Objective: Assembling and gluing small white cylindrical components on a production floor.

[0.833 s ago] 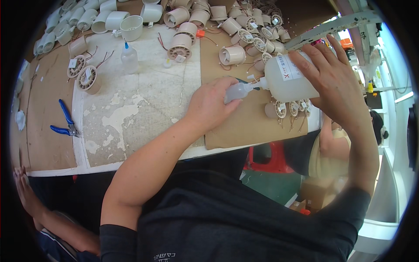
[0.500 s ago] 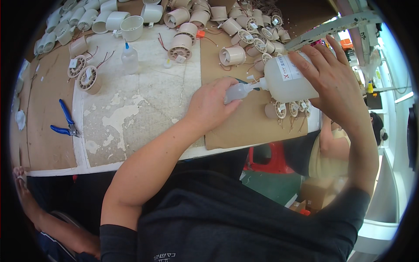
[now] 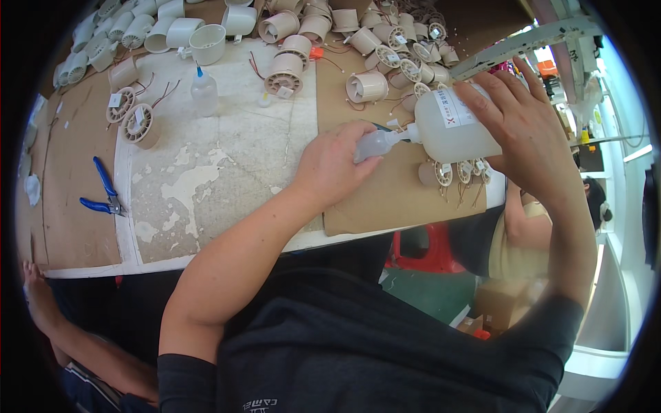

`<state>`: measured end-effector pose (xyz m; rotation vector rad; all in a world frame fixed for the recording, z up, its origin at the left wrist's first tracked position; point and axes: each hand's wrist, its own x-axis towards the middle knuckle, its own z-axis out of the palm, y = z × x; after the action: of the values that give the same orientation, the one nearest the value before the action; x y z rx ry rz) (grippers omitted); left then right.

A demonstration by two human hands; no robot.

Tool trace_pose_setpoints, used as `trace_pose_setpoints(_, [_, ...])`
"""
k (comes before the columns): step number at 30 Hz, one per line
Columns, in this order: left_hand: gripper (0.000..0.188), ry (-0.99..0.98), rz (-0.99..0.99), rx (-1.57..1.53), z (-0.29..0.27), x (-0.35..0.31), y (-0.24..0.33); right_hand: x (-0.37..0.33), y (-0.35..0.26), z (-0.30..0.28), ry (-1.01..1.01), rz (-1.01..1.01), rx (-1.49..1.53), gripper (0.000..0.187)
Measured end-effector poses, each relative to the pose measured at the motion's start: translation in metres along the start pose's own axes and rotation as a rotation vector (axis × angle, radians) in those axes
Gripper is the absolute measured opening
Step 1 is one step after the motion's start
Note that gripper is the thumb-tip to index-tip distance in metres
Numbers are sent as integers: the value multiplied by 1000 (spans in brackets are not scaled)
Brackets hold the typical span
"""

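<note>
The left hand (image 3: 336, 164) curled snugly around a small squeeze bottle (image 3: 372, 146) while the right hand (image 3: 520, 127), spread wide, gripped a large translucent bottle (image 3: 441, 142) tipped sideways, both bottles over the bench (image 3: 241, 148) toward its near right corner, presumably to align them mouth to mouth.

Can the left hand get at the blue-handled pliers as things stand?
Probably not: the left hand is closed around the small bottle, held at the nozzle of the large bottle. The way to the blue-handled pliers looks unobstructed.
</note>
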<state>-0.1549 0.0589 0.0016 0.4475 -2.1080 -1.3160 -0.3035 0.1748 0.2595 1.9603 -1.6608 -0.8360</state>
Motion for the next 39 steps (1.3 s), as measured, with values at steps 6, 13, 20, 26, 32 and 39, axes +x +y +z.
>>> trace_pose_setpoints(6, [46, -7, -20, -5, -1, 0, 1, 0, 2, 2, 10, 6, 17, 96])
trace_pose_setpoints(13, [46, -6, -5, 0, -1, 1, 1, -2, 4, 2, 8, 5, 14, 94])
trace_pose_setpoints(20, [47, 9, 8, 1, -1, 0, 1, -4, 5, 4, 15, 12, 19, 97])
trace_pose_setpoints(26, [47, 6, 0, -1, -1, -1, 1, -8, 5, 9, 9, 26, 35, 99])
trace_pose_setpoints(32, [47, 17, -19, -14, -4, -1, 3, -12, 6, 17, 48, 55, 75, 94])
trace_pose_setpoints(39, [45, 85, 24, 2, -9, -2, 3, -21, 0, 24, 34, 127, 153, 91])
